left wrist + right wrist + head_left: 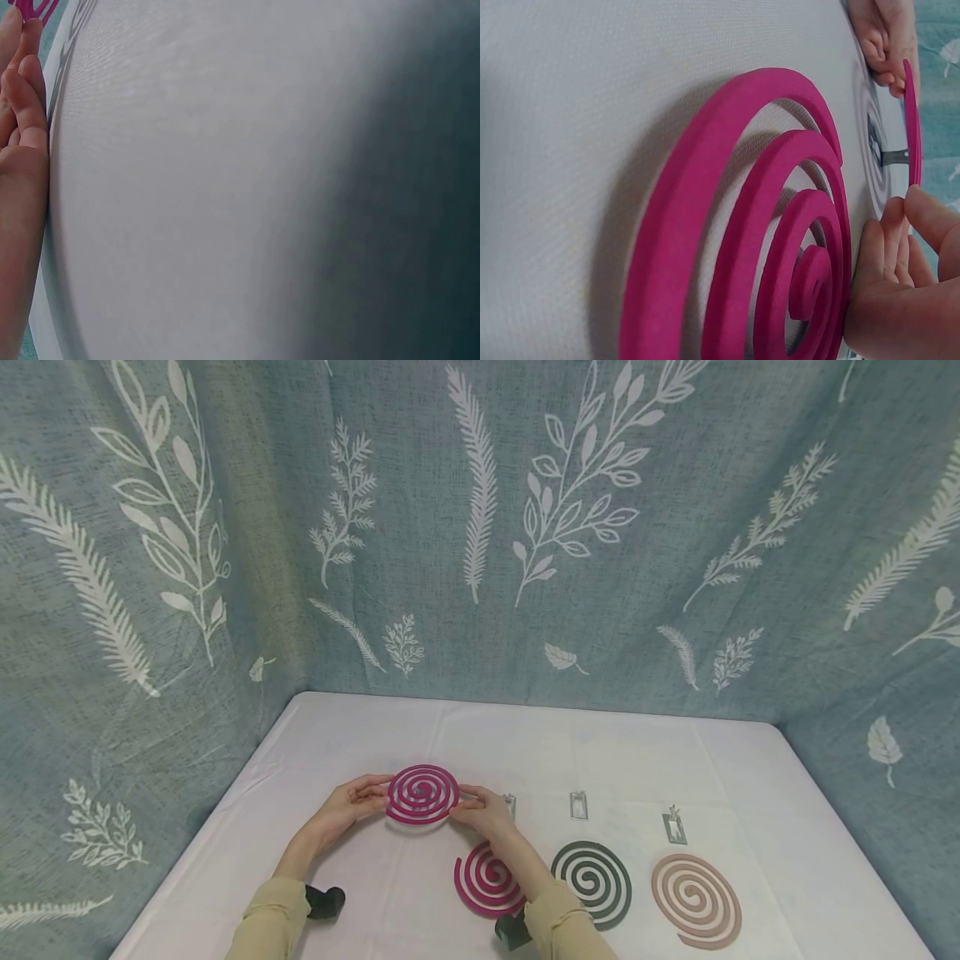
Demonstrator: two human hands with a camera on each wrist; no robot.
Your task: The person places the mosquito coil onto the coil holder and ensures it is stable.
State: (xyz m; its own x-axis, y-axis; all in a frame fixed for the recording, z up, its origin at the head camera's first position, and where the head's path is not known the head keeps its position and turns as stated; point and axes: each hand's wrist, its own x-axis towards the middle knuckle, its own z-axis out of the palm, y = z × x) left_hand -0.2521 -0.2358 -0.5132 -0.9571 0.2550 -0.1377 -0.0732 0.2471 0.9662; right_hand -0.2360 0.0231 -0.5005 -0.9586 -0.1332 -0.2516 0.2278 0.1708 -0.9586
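A magenta mosquito coil (423,791) is held nearly flat above the white table, with its shadow beneath. My left hand (351,803) pinches its left rim between thumb and fingers. On the opposite rim, my right hand (486,814) grips it the same way. The right wrist view shows this coil (913,127) edge-on, with a small grey metal stand (895,157) right under its middle. Only a bit of the coil (34,9) appears at the corner of the left wrist view. A second magenta coil (492,874) lies under my right forearm, which partly hides it.
To the right lie a dark green coil (588,883) and a tan coil (693,895). Behind the coils are small metal stands: one (511,805) partly behind my right hand, another (579,805) mid-table, a third (675,827) farther right. Leaf-patterned curtains (480,643) border the table (637,752).
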